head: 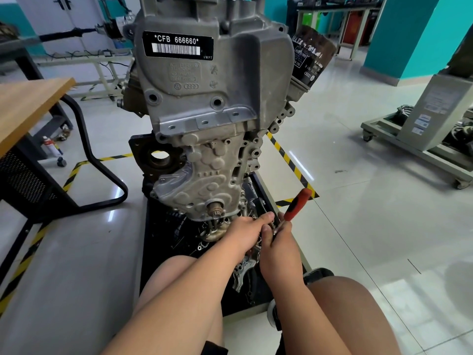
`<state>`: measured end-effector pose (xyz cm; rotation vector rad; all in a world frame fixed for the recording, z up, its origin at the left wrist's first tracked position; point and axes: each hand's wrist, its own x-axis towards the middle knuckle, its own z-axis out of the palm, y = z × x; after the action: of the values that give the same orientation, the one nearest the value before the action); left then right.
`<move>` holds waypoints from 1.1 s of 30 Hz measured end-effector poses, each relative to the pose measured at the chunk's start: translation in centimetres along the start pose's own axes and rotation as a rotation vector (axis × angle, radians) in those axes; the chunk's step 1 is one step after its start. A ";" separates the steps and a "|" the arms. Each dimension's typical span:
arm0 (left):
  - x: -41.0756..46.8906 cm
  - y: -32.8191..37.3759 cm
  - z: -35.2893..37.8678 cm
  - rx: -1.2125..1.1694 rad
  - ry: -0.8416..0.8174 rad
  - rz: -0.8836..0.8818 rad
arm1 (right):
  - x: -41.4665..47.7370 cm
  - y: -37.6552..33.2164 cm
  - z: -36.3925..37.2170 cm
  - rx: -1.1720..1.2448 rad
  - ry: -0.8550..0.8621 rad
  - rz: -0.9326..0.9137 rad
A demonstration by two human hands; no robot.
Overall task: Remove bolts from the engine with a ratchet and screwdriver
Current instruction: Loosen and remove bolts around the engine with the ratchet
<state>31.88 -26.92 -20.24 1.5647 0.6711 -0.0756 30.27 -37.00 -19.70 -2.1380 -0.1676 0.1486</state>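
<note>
Glossy workshop floor tiles surround the engine (212, 111) at frame centre. Below it, the right hand (279, 244) grips a red-handled tool (298, 203). The left hand (245, 230) curls beside the tool's lower end, its hold unclear.

Open floor (358, 213) lies right of the engine (212, 162); the wooden table (25, 106) and its black frame (87, 139) crowd the left

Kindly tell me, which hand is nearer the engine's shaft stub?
Left. Left hand lies just beside the shaft stub; right hand sits farther off, gripping a red handle.
</note>
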 end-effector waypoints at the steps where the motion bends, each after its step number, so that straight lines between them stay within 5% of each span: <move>1: -0.1 0.1 0.0 -0.008 -0.003 -0.003 | -0.1 0.0 0.1 0.070 -0.003 0.004; 11: 0.1 -0.1 -0.2 -0.009 -0.053 -0.084 | 0.7 -0.5 0.0 1.065 -0.237 0.642; 23: 0.0 0.1 -0.2 -0.090 0.021 -0.060 | -0.2 -1.6 -0.6 1.534 -0.385 0.969; 28: 0.1 -0.1 -0.1 -0.085 0.015 -0.070 | -0.2 -1.0 -0.2 1.349 -0.342 0.868; 33: 0.6 -0.5 0.0 -0.023 0.056 -0.012 | -0.2 -0.2 0.6 0.480 -0.158 0.468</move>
<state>32.17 -26.67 -20.95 1.5456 0.7226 -0.0330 29.92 -36.45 -19.85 -1.6514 0.2594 0.5721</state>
